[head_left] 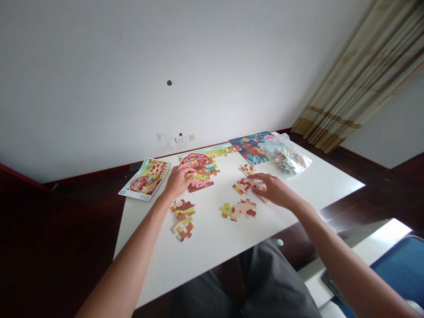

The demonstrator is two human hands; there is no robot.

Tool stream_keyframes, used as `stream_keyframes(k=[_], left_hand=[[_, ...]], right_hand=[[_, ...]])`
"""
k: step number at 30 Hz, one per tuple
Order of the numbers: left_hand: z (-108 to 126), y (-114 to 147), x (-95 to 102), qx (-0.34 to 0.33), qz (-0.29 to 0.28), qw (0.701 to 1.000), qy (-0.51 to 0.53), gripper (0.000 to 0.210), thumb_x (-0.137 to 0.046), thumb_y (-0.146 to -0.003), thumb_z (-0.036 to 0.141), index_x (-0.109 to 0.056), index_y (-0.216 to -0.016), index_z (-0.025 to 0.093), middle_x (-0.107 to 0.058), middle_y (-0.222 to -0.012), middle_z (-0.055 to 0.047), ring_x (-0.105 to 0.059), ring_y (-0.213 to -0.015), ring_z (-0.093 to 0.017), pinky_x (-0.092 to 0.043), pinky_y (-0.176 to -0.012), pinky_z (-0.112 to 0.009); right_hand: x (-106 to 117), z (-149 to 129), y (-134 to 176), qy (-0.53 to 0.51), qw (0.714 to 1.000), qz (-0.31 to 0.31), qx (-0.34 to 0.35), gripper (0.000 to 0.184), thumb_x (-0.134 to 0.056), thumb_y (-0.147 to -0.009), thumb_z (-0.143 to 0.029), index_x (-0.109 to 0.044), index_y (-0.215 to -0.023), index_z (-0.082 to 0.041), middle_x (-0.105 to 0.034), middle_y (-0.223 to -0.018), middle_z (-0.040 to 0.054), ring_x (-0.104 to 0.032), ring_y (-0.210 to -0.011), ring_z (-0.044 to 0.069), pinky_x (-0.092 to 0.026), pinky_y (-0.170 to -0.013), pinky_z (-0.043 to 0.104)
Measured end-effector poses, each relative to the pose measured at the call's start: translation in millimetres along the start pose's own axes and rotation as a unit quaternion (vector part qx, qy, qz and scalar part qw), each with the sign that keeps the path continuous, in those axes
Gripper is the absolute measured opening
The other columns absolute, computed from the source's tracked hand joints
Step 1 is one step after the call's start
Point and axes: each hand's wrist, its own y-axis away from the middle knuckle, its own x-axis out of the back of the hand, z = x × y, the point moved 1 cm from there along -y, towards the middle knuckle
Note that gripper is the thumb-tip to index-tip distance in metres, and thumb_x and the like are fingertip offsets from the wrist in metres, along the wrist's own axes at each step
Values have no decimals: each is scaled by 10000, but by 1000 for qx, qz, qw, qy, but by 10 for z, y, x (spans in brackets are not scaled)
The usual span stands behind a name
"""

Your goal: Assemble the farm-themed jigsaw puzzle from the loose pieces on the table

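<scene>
My left hand is at the left edge of a partly joined farm puzzle with a red barn and pink pigs. Its fingers are curled together; whatever lies between them is hidden. On the right, my right hand has its fingers and thumb around a pale puzzle piece, beside joined brown-and-white cow pieces. A small piece lies just beyond. Nearer me are joined cow and green pieces. Another loose cluster lies below my left hand.
A printed picture sheet lies at the table's left edge. At the back right, a clear bag of pieces overlaps a dark blue picture. The white table stands near a wall; a blue seat is at lower right.
</scene>
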Motion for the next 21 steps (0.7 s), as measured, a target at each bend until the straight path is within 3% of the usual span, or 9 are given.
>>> stream_keyframes(k=[8,12,15,17,21], left_hand=[[-6,0,-2,5,-5,1000,-4,254,-586,-984,384,-782,-1046,234,-740,-1184,-71,-635,-1159,-269,-457,-1095,-460],[-8,4,-4,6,-9,1000,-6,247,-598,-980,372,-788,-1058,235,-731,-1195,-74,-630,-1168,-273,-457,-1105,-460],[-8,10,-4,12,-6,1000,-8,228,-619,-968,355,-792,-1064,242,-718,-1231,-77,-622,-1187,-283,-461,-1110,-464],[-2,14,-1,10,-4,1000,-6,233,-614,-973,358,-792,-1070,243,-711,-1248,-78,-616,-1200,-288,-458,-1116,-469],[11,19,5,10,-8,1000,-8,247,-597,-992,377,-785,-1074,239,-713,-1228,-81,-616,-1195,-289,-461,-1110,-477]], right_hand=[[125,28,-276,-5,1000,-28,-5,418,-787,-844,-363,-743,-1240,-238,-773,-995,77,-728,-877,239,-549,-776,331],[230,4,-357,-38,997,21,-57,276,-619,-962,-377,-778,-1136,-233,-773,-875,63,-716,-761,209,-513,-693,301],[272,-84,-484,-59,993,81,-69,249,-610,-940,-295,-778,-1111,-227,-785,-867,59,-725,-759,205,-517,-704,303],[224,-176,-645,-113,992,40,-39,248,-627,-921,-286,-770,-1111,-216,-792,-855,53,-731,-754,197,-524,-688,293],[-31,-354,-1109,-201,968,-144,48,249,-655,-881,-262,-776,-1091,-205,-802,-850,37,-735,-739,171,-526,-638,256]])
